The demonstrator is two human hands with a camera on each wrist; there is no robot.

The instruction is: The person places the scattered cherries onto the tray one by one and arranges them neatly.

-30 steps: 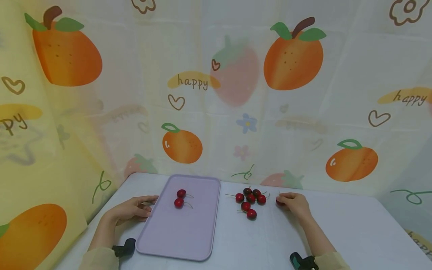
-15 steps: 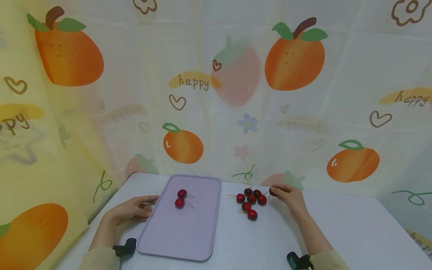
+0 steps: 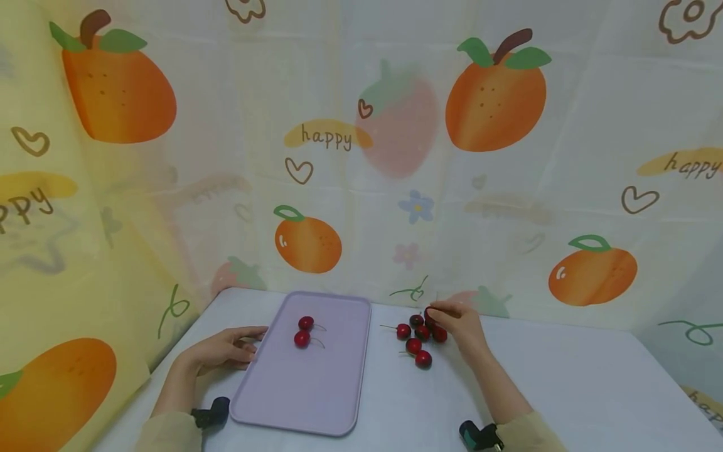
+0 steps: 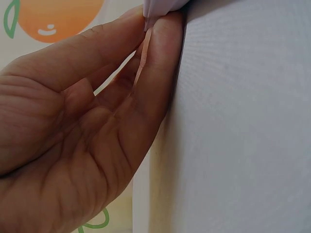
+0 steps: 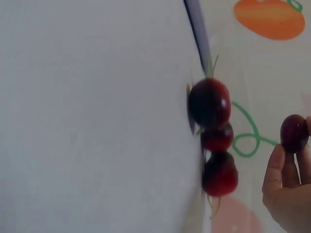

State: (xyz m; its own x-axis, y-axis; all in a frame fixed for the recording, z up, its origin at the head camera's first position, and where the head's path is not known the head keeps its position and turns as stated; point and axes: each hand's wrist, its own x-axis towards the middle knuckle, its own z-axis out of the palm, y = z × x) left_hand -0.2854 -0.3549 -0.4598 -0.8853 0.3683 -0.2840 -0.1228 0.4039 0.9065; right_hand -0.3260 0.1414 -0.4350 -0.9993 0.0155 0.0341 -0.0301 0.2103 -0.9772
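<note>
My right hand [image 3: 464, 326] pinches a dark red cherry [image 5: 293, 133] between thumb and fingertips. In the head view it overlaps the far side of a cluster of several cherries [image 3: 423, 360] on the table. In the right wrist view the held cherry is apart from the others. My left hand [image 3: 217, 349] grips the left rim of a lilac tray [image 3: 305, 395]; in the left wrist view, thumb and fingers [image 4: 163, 48] pinch its edge. Two cherries with stems, one behind the other [image 3: 302, 339], lie on the tray toward its far end.
A white table [image 3: 576, 383] carries everything, its far edge close to a fruit-print curtain [image 3: 361, 220]. The tray stands left of the cherry cluster. Black wrist cameras [image 3: 211, 412] sit on both wrists.
My right hand has lifted its cherry from the table and moved it left, to the cherry cluster. My left hand and the tray have stayed in place.
</note>
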